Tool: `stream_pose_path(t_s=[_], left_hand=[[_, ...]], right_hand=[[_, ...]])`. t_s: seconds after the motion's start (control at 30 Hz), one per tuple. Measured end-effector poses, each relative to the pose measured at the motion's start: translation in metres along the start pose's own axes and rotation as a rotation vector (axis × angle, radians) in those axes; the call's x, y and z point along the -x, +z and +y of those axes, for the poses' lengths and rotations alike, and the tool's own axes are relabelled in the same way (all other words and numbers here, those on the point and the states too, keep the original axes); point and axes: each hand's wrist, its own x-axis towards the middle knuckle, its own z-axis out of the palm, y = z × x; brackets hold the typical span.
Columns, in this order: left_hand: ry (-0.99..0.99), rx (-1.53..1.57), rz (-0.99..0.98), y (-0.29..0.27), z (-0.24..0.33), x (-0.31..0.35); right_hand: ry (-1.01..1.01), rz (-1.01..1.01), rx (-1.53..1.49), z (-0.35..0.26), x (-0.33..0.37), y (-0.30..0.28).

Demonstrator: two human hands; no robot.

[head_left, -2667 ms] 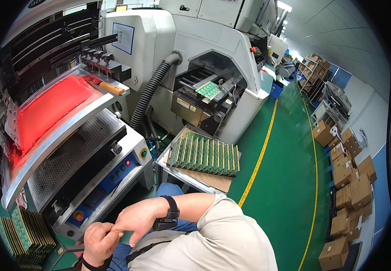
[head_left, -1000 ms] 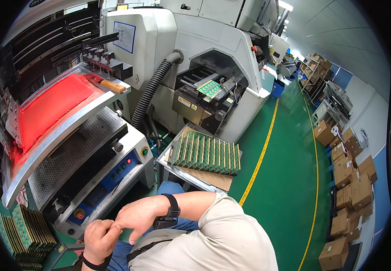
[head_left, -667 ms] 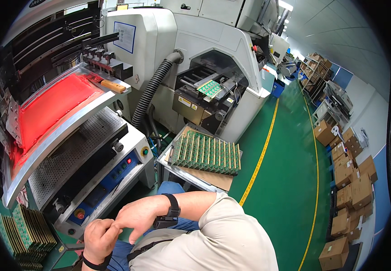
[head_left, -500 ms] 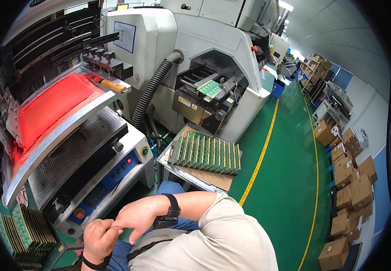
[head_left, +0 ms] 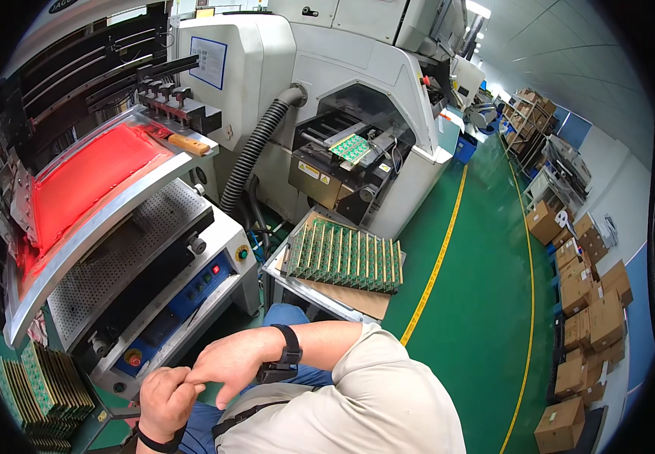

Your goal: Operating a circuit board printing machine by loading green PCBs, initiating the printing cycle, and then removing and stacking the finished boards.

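My left hand [head_left: 166, 401] is closed, its curled fingers around the fingertips of my right hand [head_left: 230, 363]. Both hands are together over my lap, in front of the printer's base. The right hand has its thumb hanging free, apart from the fingers, and no object shows in it. Its fingertips are partly hidden by the left hand. Black bands circle both wrists. Nearest my left hand, several green circuit boards [head_left: 51, 382] stand in a stack at the lower left. Ahead of my right arm, a row of green circuit boards [head_left: 346, 257] stands upright on cardboard.
At left, a stencil frame [head_left: 108, 170] spread with red paste sits over a perforated plate [head_left: 131, 250]; a wooden-handled tool [head_left: 189, 144] lies on its edge. A large white machine [head_left: 358, 68] ahead holds a green circuit board [head_left: 351, 150]. Cardboard boxes [head_left: 589, 318] line the right wall.
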Motion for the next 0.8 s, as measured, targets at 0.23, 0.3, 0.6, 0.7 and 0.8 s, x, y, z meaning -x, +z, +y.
stream_pose_path(t_s=[0.23, 0.3, 0.6, 0.7, 0.8], left_hand=[[0.035, -0.018, -0.013, -0.002, -0.002, 0.001], [0.05, -0.023, -0.016, -0.002, -0.003, 0.001], [0.079, -0.058, 0.027, -0.005, -0.004, -0.01], [-0.248, 0.139, -0.224, -0.013, -0.013, 0.0], [0.173, -0.111, 0.117, -0.004, -0.021, 0.006]], right_hand=[[-0.01, 0.003, 0.002, 0.002, -0.001, 0.001], [0.004, -0.004, -0.005, 0.001, -0.001, -0.001], [-0.054, 0.021, -0.008, 0.005, -0.001, -0.005], [0.001, 0.015, 0.012, 0.008, -0.005, -0.006], [-0.036, -0.057, 0.017, 0.008, -0.007, -0.01]])
